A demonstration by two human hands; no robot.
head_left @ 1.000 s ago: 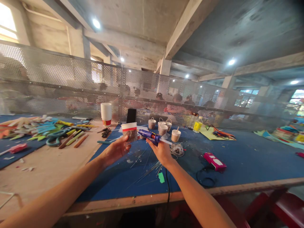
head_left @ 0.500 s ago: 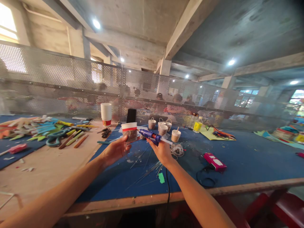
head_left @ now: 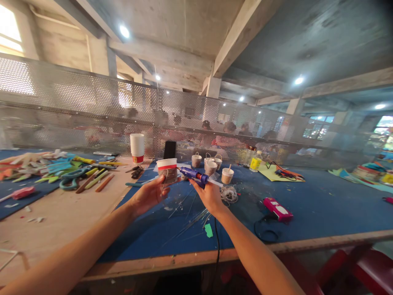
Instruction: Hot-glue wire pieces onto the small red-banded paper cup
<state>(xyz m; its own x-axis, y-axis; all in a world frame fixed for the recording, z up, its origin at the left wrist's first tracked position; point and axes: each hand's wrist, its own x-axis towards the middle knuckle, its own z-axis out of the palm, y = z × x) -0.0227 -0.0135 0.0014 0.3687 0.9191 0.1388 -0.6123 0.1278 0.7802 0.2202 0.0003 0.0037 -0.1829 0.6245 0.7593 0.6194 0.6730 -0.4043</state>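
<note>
My left hand (head_left: 152, 194) grips a paper cup (head_left: 167, 164) from below and the side. The cup has a white rim, a red band and brown twine wound round its lower part. In my right hand (head_left: 210, 196) is a blue hot glue gun (head_left: 194, 175), its nozzle pointing left at the cup's side, close to or touching the red band; I cannot tell which. A clear glue stick pokes out of the gun's back end. Behind the gun stand several twine-wrapped cups (head_left: 210, 167) with small handles. A loose bundle of twine (head_left: 229, 195) lies right of my right hand.
A stack of paper cups (head_left: 137, 147) and a black phone (head_left: 170, 150) stand at the back. Scissors (head_left: 69, 180) and coloured strips lie left. A yellow bottle (head_left: 255, 161) and a pink box-shaped device with a cord (head_left: 278, 209) are right. A perforated metal screen (head_left: 184, 110) rises behind.
</note>
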